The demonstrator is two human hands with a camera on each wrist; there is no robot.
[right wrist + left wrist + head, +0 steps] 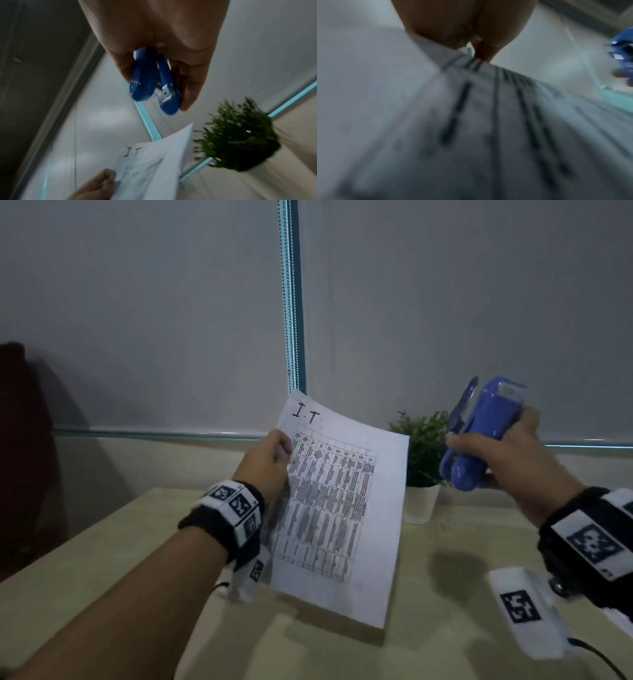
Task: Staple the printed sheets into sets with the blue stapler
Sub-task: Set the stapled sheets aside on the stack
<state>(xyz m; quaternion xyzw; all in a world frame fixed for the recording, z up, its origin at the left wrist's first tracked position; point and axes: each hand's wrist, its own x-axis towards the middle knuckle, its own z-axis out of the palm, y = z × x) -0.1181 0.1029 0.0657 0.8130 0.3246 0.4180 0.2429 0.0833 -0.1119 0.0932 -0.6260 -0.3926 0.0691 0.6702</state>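
The left hand (pixel 269 463) pinches the printed sheets (pixel 337 508) by their left edge, raised tilted over the surface (pixel 102 559). Right of the sheets, the right hand (pixel 510 453) grips the blue stapler (pixel 479 436); beyond the sheets stands a potted plant (pixel 423 460).

— What sort of place is this?
— An office, by the look of it: a pale desk (pixel 102 570), grey roller blinds (pixel 137 313) with a bead chain (pixel 289 302), a small potted plant (pixel 423 463), printed sheets (pixel 339 508) of tables.
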